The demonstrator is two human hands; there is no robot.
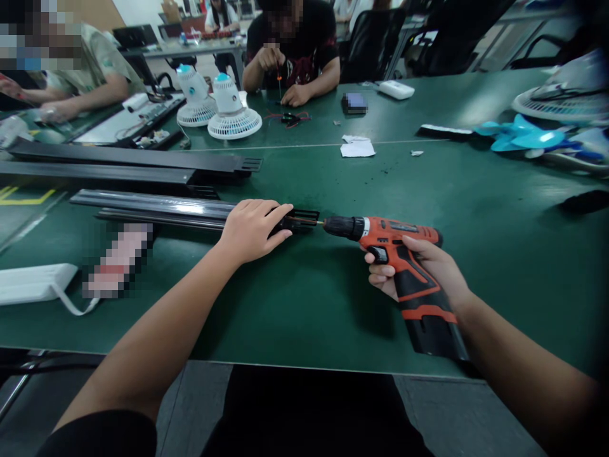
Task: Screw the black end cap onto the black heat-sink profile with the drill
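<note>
My left hand (252,228) lies over the right end of a long black metal rail (162,211) on the green table (309,298), its fingers wrapped down on it. My right hand (421,270) grips the handle of an orange and black cordless drill (399,254). The drill points left, and its bit touches the black end piece (302,219) of the rail just past my left fingertips.
Two more black rails (128,164) lie further back on the left. Two small white fans (223,108) stand beyond them. A white power strip (33,282) sits at the near left. Two other people work at the far side. Blue fan blades (521,134) and paper scraps (356,147) lie to the right.
</note>
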